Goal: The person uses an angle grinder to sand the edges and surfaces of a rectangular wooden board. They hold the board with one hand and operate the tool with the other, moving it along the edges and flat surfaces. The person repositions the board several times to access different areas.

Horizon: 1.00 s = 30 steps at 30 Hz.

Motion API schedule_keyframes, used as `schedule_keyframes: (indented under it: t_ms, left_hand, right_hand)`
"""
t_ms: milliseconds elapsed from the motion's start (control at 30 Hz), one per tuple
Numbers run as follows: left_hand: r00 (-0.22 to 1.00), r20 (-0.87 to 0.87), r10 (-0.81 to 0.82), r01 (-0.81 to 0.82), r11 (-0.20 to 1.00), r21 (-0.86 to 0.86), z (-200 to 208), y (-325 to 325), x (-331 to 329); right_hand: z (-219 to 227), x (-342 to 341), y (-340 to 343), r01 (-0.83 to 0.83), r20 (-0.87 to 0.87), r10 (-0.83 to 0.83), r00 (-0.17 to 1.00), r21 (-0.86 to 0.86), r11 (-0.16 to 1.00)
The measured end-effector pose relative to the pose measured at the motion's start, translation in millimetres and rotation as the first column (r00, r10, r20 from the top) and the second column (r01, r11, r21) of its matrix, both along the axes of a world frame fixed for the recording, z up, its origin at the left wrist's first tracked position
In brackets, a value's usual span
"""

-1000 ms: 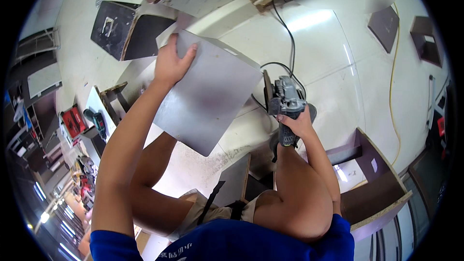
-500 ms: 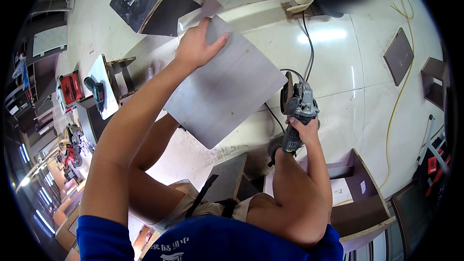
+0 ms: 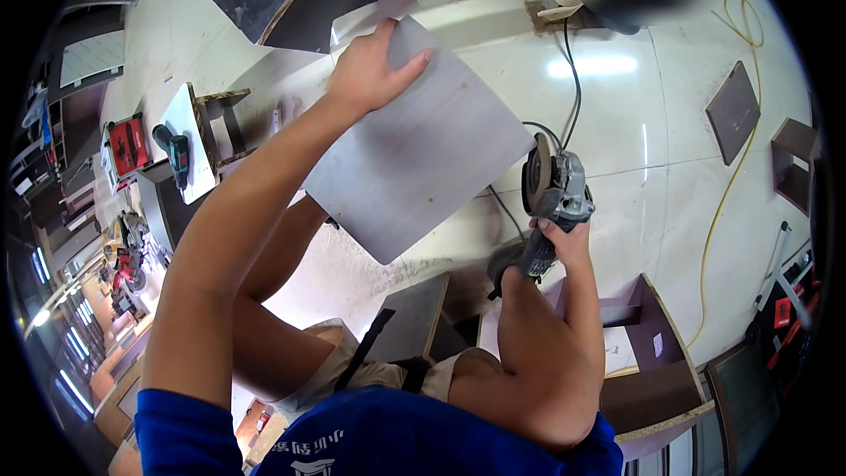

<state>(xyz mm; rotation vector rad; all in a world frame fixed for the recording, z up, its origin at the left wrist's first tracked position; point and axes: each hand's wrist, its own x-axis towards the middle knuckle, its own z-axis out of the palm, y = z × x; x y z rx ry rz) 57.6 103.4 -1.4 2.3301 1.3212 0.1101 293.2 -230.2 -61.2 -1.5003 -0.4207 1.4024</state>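
Observation:
My left hand grips the far edge of a grey board, thumb lying over its top face. The board is held tilted above the floor in front of my legs. In my right hand is an angle grinder, fingers wrapped round its dark body. Its disc stands close to the board's right corner; whether the two touch I cannot tell. A black cord trails from the grinder's area across the floor.
A dark box stands ahead on the left. A drill lies on a white-topped piece at left. Near my right knee is an open brown cabinet. A yellow hose and a loose brown panel lie on the right.
The grinder has turned in my right hand, so more of its disc's face shows. The board has shifted only slightly, with my left hand keeping its hold. The whole view has moved a little.

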Motion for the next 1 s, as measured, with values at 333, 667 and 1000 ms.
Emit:
schedule_keyframes:
  t_ms: [333, 667, 1000]
  left_hand:
    - [1.000, 0.015, 0.011, -0.010, 1.000, -0.020, 0, -1, 0]
    - [1.000, 0.010, 0.028, -0.028, 0.998, -0.062, -4, -1, -4]
    - [1.000, -0.001, 0.014, -0.014, 1.000, -0.003, -3, 0, -5]
  right_hand:
    - [-10, 9, -9, -0.044, 0.102, 0.047, 0.994, -0.029, 0.999]
    - [-4, 16, -5, -0.068, 0.021, 0.069, 0.997, -0.038, 0.997]
    - [1, 24, 7, -0.095, 0.037, 0.098, 0.994, -0.077, 0.992]
